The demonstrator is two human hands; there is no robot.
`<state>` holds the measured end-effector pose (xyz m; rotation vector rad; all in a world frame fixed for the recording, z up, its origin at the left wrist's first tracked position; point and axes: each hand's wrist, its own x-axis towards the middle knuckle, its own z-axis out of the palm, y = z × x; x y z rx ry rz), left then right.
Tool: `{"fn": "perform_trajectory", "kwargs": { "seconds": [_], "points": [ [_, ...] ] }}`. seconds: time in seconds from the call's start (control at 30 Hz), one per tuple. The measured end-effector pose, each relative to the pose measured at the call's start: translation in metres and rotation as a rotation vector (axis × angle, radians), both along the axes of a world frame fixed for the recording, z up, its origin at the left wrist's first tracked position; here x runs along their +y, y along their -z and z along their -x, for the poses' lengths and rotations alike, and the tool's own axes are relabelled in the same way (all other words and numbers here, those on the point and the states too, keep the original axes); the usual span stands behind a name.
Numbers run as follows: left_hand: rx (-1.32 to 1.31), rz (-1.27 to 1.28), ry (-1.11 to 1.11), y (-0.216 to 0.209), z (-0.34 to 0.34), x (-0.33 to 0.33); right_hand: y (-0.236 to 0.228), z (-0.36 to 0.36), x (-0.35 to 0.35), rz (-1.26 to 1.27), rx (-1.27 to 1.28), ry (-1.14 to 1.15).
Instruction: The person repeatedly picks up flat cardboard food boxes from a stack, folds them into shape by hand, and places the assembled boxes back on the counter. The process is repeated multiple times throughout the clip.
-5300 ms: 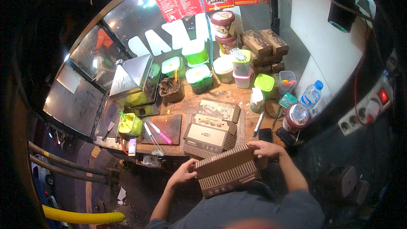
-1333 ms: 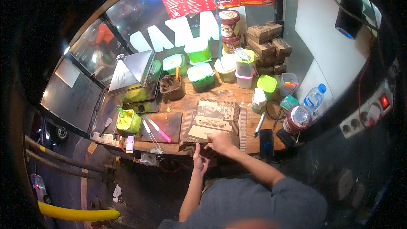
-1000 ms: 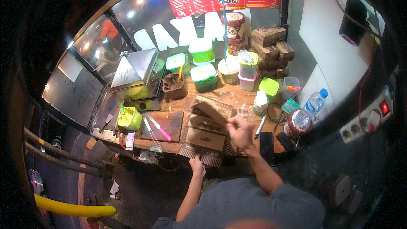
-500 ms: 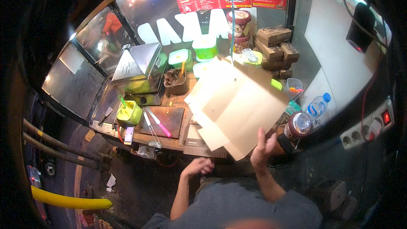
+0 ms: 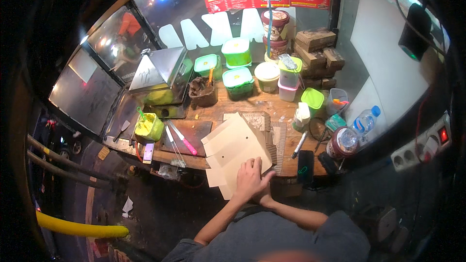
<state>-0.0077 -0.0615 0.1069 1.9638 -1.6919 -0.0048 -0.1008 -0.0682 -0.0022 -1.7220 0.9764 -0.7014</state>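
A flat, unfolded cardboard box [image 5: 235, 138], plain tan with two small holes and side tabs, tilts over the table's front edge. My left hand [image 5: 250, 178] lies on its lower right part, fingers stretched out and thumb apart. Just under that wrist is my right hand [image 5: 264, 197], at the cardboard's near right edge; its fingers are hidden. Beneath and behind the sheet, more flat cardboard with printed, striped sides [image 5: 277, 140] rests on the table.
Left of the cardboard are a pink-handled knife [image 5: 187, 145], tongs [image 5: 174, 145] and a yellow-filled tub [image 5: 148, 127]. A phone [image 5: 305, 165], marker [image 5: 300, 144] and water bottle [image 5: 365, 121] lie right. Lidded tubs [image 5: 238, 81], stacked boxes [image 5: 315, 56] and a metal-lidded grill [image 5: 158, 75] stand behind.
The cardboard has come down and left from its raised place, uncovering tubs, marker and phone. My left hand has moved right onto it; my right hand has moved left and down.
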Motion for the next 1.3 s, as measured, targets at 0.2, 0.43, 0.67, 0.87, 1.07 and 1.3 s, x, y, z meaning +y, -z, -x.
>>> {"fn": "perform_trajectory", "kwargs": {
  "seconds": [0.2,0.43,0.67,0.87,1.07,1.3],
  "points": [
    [0.077,-0.039,0.028,0.024,-0.014,0.010,-0.008,0.007,-0.019,-0.120,-0.284,-0.042],
    [0.096,-0.014,0.202,0.047,-0.013,0.051,-0.025,0.027,-0.068,-0.416,-0.165,0.065],
    [0.166,-0.039,0.145,0.057,-0.013,0.060,-0.017,0.023,-0.074,-0.312,0.045,-0.033],
    [0.388,-0.127,-0.028,0.065,-0.019,0.062,-0.014,0.036,-0.073,-0.564,-0.081,-0.095],
    [0.677,-0.146,-0.096,0.060,-0.017,0.062,-0.023,0.038,-0.062,-0.232,-0.062,-0.300],
    [0.873,-0.101,-0.149,0.044,-0.019,0.062,-0.042,0.036,-0.052,-0.529,-0.262,-0.237]
  ]
}}
